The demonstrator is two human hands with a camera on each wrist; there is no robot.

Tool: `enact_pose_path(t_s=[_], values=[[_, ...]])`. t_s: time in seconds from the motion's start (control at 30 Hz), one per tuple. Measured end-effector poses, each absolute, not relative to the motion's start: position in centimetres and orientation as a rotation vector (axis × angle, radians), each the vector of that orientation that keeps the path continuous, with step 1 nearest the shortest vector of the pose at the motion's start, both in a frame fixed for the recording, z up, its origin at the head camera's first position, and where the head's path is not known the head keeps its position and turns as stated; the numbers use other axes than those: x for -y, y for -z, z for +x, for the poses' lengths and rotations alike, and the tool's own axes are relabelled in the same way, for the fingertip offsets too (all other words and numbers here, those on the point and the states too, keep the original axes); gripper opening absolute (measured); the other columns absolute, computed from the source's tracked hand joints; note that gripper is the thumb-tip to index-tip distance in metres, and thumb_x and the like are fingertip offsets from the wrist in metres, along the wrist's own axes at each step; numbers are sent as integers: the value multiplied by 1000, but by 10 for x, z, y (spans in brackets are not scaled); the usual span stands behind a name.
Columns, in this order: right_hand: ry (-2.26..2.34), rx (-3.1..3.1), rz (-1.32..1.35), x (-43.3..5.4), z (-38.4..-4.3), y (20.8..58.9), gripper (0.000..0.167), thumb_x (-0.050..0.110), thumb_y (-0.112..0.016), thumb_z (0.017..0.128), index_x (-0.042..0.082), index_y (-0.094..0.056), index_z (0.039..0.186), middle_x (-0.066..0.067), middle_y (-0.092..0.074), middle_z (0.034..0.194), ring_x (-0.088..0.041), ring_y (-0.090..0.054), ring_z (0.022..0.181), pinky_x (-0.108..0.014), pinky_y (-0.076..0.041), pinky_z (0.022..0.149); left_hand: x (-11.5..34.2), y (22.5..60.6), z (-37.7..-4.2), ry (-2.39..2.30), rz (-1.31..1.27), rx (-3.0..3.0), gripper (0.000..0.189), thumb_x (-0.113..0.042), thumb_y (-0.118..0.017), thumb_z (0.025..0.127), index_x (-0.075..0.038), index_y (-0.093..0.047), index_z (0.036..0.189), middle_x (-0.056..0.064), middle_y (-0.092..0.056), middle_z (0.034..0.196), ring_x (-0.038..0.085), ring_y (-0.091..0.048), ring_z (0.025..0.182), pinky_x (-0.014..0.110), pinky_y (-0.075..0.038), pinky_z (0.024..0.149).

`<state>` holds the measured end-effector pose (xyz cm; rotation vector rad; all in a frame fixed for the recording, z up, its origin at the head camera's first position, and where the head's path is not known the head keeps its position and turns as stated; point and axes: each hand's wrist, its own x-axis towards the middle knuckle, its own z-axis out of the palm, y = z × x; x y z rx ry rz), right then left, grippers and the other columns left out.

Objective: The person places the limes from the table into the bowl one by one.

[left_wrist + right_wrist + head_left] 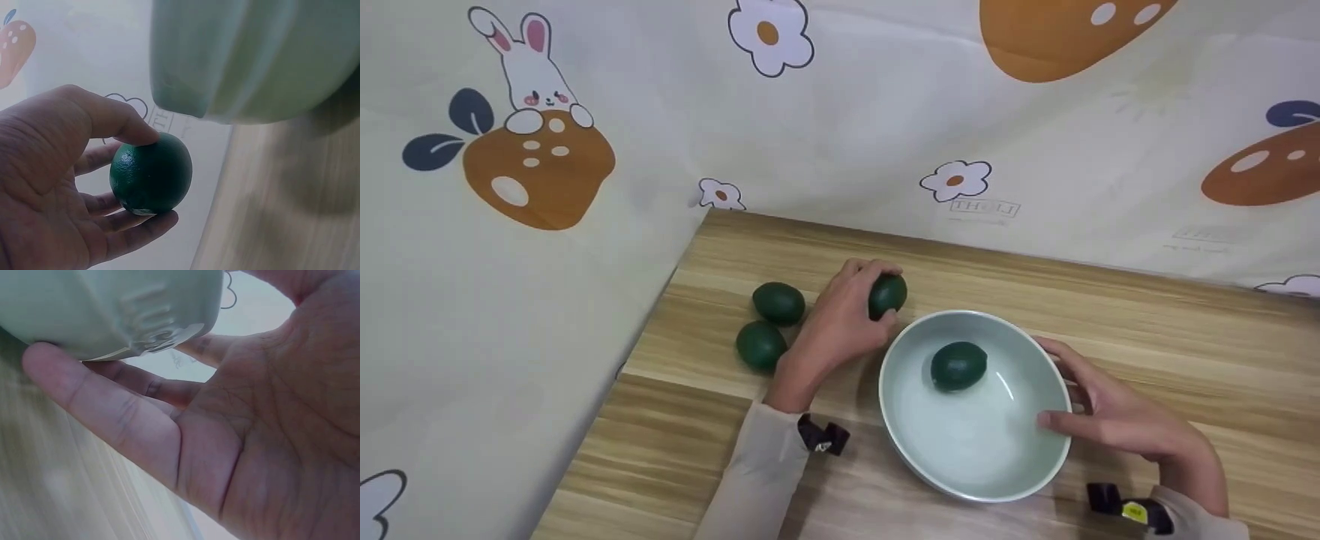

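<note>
I see a glossy, dark green lime (888, 297) pinched in the left hand (844, 311), just beside the bowl (975, 457)! That's pale green, round, mouth up, held at its side by the right hand (1125, 412), one matching lime (958, 366) lying inside. Two spare limes (778, 303) lie close together, farther left.

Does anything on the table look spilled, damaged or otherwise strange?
Nothing stands out: one green fruit lies in the bowl, two more rest on the table, the left hand holds another; no spill or damage shows.
</note>
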<state>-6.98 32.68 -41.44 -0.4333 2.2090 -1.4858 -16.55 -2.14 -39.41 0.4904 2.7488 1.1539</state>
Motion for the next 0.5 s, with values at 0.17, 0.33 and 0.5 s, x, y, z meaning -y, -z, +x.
enact_pose_path(t_s=[0.17, 0.33, 0.5], values=[[1481, -2202, -423, -326, -70, 414, 85, 6, -72, 97, 16, -23, 166, -29, -41, 155, -3, -61, 127, -30, -61, 92, 19, 390, -163, -1153, 468, -2720, 58, -22, -74, 96, -27, -55, 150, 8, -51, 152, 28, -57, 131, 54, -50, 115], [1472, -2204, -420, -326, -71, 414, 84, 7, -72, 97, 16, -23, 166, -30, -44, 153, -6, -63, 125, -30, -61, 92, 16, 387, -164, -1141, 464, -2696, 57, -24, -75, 97, -30, -54, 151, 6, -50, 154, 27, -56, 134, 54, -48, 117], [1486, -2190, -441, -327, -71, 415, 84, 5, -70, 98, 14, -23, 166, -31, -43, 153, -7, -63, 126, -31, -61, 92, 16, 384, -162, -1174, 491, -2652, 56, -24, -74, 98, -29, -54, 150, 5, -50, 154, 27, -55, 134, 55, -48, 117]])
